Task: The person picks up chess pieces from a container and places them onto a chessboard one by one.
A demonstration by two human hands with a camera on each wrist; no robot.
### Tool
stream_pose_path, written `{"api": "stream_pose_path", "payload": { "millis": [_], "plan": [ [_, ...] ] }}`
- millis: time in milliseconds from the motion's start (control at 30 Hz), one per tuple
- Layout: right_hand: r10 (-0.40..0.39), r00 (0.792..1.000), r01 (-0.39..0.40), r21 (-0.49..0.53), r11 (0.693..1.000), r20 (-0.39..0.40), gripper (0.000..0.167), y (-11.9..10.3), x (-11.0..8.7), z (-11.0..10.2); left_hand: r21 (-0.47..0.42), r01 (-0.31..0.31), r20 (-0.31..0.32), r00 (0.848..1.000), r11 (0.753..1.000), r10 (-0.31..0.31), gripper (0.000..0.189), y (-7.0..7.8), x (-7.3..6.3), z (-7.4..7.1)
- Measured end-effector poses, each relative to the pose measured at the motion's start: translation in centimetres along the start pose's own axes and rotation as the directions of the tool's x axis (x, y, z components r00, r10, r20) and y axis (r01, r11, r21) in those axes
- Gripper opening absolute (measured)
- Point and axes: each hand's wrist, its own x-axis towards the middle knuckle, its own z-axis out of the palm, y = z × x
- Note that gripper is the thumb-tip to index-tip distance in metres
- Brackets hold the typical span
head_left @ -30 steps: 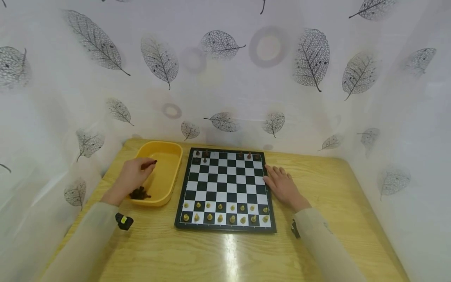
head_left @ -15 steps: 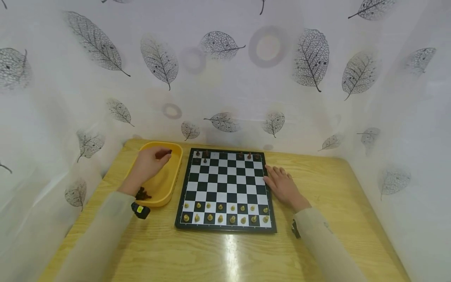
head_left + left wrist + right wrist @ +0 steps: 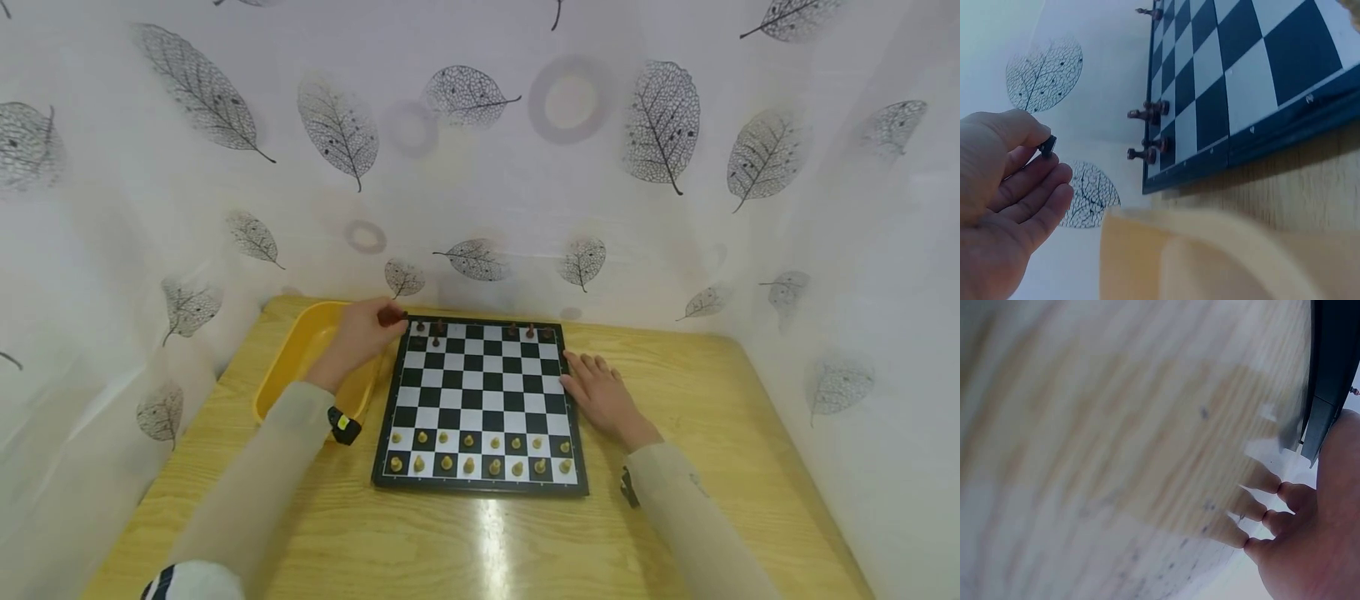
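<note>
In the left wrist view, the thumb and index finger of my left hand (image 3: 360,337) pinch a small dark chess piece (image 3: 1048,146); its kind is mostly hidden. That hand hovers between the yellow tray (image 3: 296,354) and the far left corner of a black-and-white chessboard (image 3: 482,379). Dark reddish chess pieces (image 3: 1141,154) stand at this corner, and more dark pieces (image 3: 530,332) are at the far right. Two rows of pale yellow pieces (image 3: 468,464) line the near side. My right hand (image 3: 603,396) lies with fingers extended on the table, against the board's right edge.
The board and tray sit on a light wooden table (image 3: 420,542). Behind and at both sides hangs a pale leaf-print curtain (image 3: 495,183). My left forearm crosses the tray's near side and hides part of its inside.
My left hand has moved right and away from me, from over the tray to the board's far left corner, carrying the dark chess piece. My right hand has stayed in place.
</note>
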Motion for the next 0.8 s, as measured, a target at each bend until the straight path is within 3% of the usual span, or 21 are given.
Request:
{"api": "stream_pose_path", "payload": {
  "millis": [467, 667, 800],
  "plan": [
    [-0.014, 1.000, 0.014, 0.009, 1.000, -0.007, 0.066, 0.0, 0.1, 0.0, 0.034, -0.071, 0.016, 0.997, 0.997, 0.070, 0.028, 3.7, 2.6, 3.5],
    [-0.007, 1.000, 0.007, 0.006, 1.000, -0.001, 0.067, 0.1, 0.2, 0.0, 0.008, -0.019, 0.114, 0.993, 1.000, 0.018, 0.031, 4.8, 3.8, 5.4],
    [-0.002, 1.000, 0.002, 0.007, 1.000, 0.004, 0.067, 0.1, 0.1, 0.0, 0.007, -0.016, 0.155, 0.988, 1.000, 0.015, 0.029, 5.5, 4.3, 6.3]
  ]
}}
